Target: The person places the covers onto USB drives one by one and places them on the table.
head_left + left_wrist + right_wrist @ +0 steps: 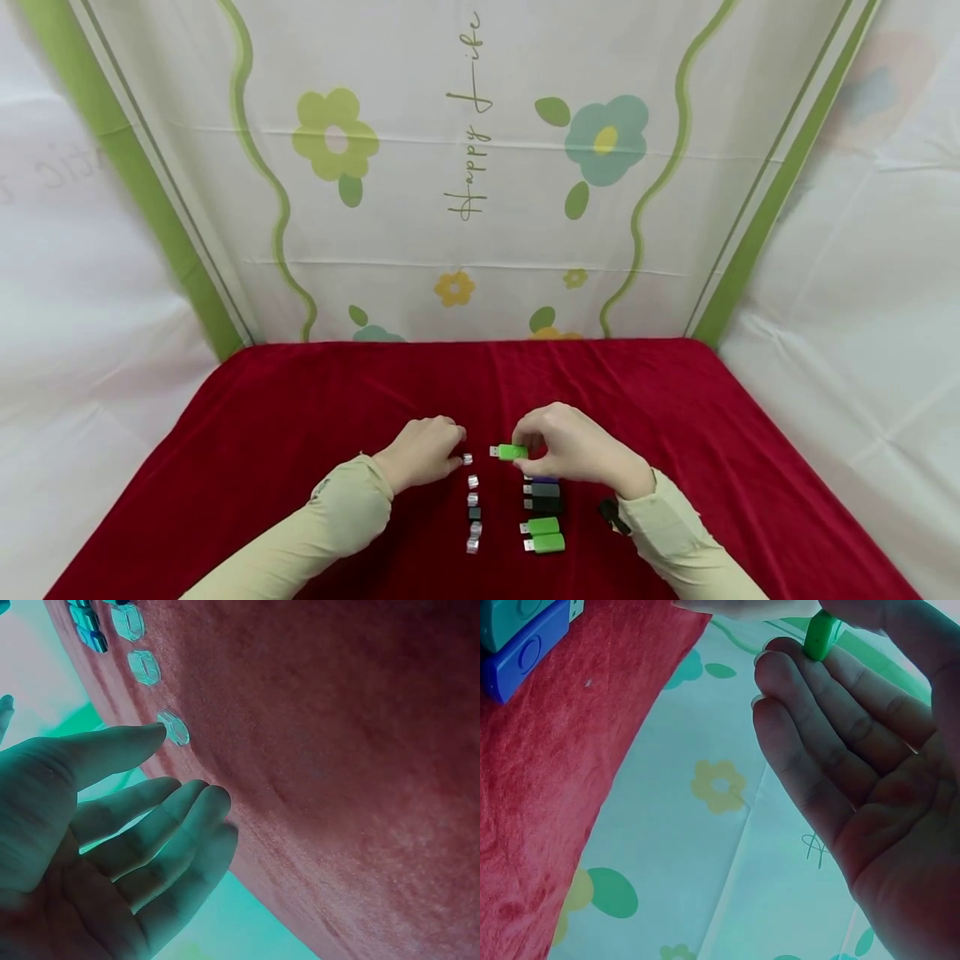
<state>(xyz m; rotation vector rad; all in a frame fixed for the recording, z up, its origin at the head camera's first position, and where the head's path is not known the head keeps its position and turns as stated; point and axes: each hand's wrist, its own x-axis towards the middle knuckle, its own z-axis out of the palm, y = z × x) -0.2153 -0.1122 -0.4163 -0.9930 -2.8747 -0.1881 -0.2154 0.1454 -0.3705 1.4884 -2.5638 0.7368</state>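
My right hand (573, 446) pinches a green USB stick (513, 452) between thumb and fingers, its metal plug pointing left. The right wrist view shows only the end of the green stick (820, 636) at the fingertips. My left hand (426, 450) is held low over the cloth with fingers relaxed. Its thumb tip overlaps a small clear cap (174, 728) in the left wrist view, the farthest cap (468, 459) of a column. Nearer in that column are more clear caps (472, 499) and a dark cap (475, 513).
Right of the caps, a blue USB stick (546, 479), a grey one (545, 490), a black one (543, 505) and two green ones (544, 543) lie in a column. They rest on a red cloth (360, 375). A printed white curtain (420, 242) stands behind.
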